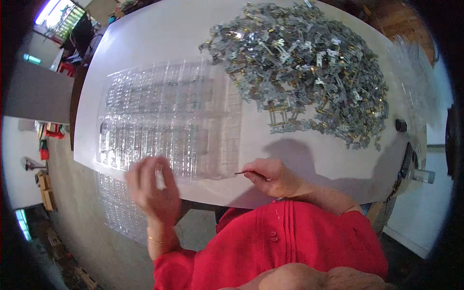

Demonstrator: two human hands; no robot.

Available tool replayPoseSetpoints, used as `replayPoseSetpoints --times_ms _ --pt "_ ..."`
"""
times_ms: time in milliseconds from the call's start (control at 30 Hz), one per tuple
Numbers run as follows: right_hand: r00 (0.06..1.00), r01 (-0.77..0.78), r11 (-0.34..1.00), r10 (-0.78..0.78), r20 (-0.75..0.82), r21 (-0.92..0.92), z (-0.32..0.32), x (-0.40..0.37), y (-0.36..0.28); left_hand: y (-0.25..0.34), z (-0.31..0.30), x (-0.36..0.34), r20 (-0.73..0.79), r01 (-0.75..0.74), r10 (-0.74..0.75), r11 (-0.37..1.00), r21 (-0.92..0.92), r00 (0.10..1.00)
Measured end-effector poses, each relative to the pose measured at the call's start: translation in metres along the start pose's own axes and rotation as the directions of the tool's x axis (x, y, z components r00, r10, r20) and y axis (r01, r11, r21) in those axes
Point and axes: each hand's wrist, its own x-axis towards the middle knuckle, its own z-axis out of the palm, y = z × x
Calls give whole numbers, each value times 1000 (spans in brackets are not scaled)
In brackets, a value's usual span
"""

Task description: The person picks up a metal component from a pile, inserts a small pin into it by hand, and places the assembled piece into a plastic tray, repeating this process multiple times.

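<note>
My left hand (pixel 152 187), blurred by motion, is over the near edge of a clear plastic tray (pixel 150 121) with rows of narrow slots; its fingers are bent, and the blur hides what they hold, if anything. At the tray's near right corner, my right hand (pixel 271 177) pinches a thin dark strip (pixel 239 173) between thumb and forefinger, its free end pointing left. Beyond my right hand spreads a large heap of small metal parts (pixel 309 67), silvery with some brass-coloured bits.
The white table (pixel 251 150) carries all this. A second clear slotted tray (pixel 121 208) shows below its near left edge. At the right lie clear plastic sheets (pixel 415 82), a small black object (pixel 400 125) and a clear cylinder (pixel 423 176). Cardboard boxes (pixel 46 192) stand at the far left.
</note>
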Motion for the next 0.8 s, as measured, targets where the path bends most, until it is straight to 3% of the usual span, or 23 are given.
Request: replayPoseSetpoints --times_ms 100,200,400,567,800 --pt "999 -11 999 9 53 37 -6 -7 -2 43 22 -11 62 -101 122 959 -265 991" --pt "993 10 998 -17 114 57 -11 -21 -3 71 53 -13 125 -116 178 912 -393 976" --pt "975 200 980 -197 107 -18 -6 -49 14 117 99 0 246 -214 371 843 -493 896" --pt "959 272 959 -264 101 -80 -8 -50 17 145 114 10 285 -266 443 828 -494 850" --pt "960 264 965 -261 100 -10 -4 -49 25 137 146 33 259 -246 342 907 -341 903"
